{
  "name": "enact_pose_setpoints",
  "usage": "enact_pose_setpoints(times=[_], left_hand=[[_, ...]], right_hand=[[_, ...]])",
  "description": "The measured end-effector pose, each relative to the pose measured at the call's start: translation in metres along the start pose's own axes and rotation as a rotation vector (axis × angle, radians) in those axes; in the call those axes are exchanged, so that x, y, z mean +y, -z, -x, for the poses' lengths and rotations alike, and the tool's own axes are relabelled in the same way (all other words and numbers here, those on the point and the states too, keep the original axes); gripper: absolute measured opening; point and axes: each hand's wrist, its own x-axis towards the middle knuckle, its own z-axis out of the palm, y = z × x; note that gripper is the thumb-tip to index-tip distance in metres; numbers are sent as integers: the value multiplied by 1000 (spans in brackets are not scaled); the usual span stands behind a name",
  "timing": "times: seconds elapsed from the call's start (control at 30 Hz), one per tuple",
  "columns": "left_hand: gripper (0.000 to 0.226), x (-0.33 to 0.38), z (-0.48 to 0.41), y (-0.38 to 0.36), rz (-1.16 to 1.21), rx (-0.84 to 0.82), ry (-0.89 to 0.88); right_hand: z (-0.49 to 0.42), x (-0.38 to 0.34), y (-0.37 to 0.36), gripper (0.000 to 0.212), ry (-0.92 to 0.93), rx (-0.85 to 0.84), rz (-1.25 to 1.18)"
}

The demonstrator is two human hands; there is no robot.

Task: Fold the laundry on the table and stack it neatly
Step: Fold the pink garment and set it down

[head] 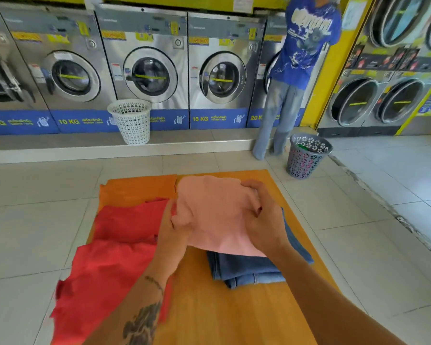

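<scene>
A folded pink cloth (213, 215) lies on top of folded blue jeans (246, 270) on the orange wooden table (234, 312). My left hand (171, 226) pinches the pink cloth's left edge. My right hand (264, 216) grips its right side, fingers curled over the fabric. A red garment (110, 257) lies spread and unfolded on the table's left side, partly hanging over the left edge. An orange cloth (137, 190) lies flat at the table's far left corner, partly under the red garment.
A white mesh basket (131, 120) stands by the washing machines (149, 70) at the back. A grey mesh basket (306, 155) sits on the tiled floor at right, next to a person in a blue shirt (306, 41). More machines (383, 100) line the right wall.
</scene>
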Motion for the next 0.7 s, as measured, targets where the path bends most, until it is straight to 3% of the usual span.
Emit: enact_pose_setpoints(times=[0.17, 0.37, 0.57, 0.7], left_hand=[[102, 19, 28, 72, 37, 24, 12], [105, 52, 63, 144, -31, -52, -168], [71, 85, 98, 184, -237, 166, -340], [45, 89, 121, 206, -382, 183, -358]], right_hand=[[24, -62, -9, 64, 140, -124, -42], [43, -97, -39, 63, 218, -206, -135], [58, -108, -74, 63, 132, -219, -234], [70, -97, -99, 64, -91, -248, -305]])
